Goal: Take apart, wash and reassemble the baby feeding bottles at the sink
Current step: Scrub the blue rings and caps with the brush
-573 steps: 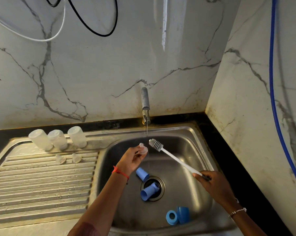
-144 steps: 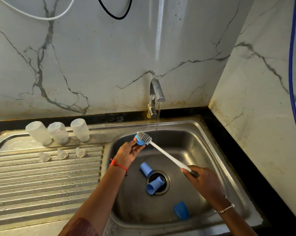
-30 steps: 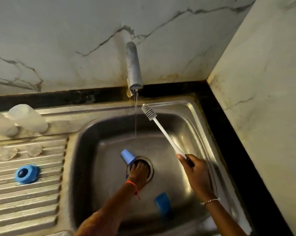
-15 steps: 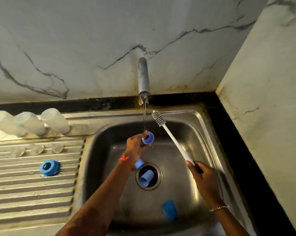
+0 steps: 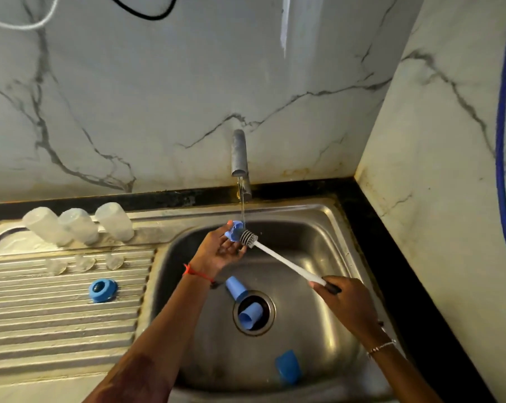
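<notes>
Left grip (image 5: 221, 253), a bare hand with its palm turned up, pinches a blue collar ring (image 5: 233, 230) at its fingertips, under the thin water stream (image 5: 242, 205) from the tap (image 5: 239, 152). Right grip (image 5: 346, 301) is clenched round the dark end of the bottle brush (image 5: 286, 264), and the brush's bristle head touches the ring.

Sink basin (image 5: 318, 242): holds three blue caps. One cap (image 5: 235, 287) lies on its side just beside the drain (image 5: 265, 327), a second cap (image 5: 250, 315) sits in the drain opening, and a third cap (image 5: 288, 370) lies near the front wall, well apart from the others.

Drainboard (image 5: 57, 330), left of the basin: three clear bottles (image 5: 78, 225) stand upturned in a row at the back edge. Three clear teats (image 5: 83, 263) lie in a row in front of them, and a second blue ring (image 5: 102, 290) lies alone on the ribs nearer the front.

Change: half a second earlier the brush head stood clear of the ring, to the right of the stream; it now meets the ring. One second earlier the left grip was down at the drain. About five seconds earlier the drainboard carried no blue ring.
</notes>
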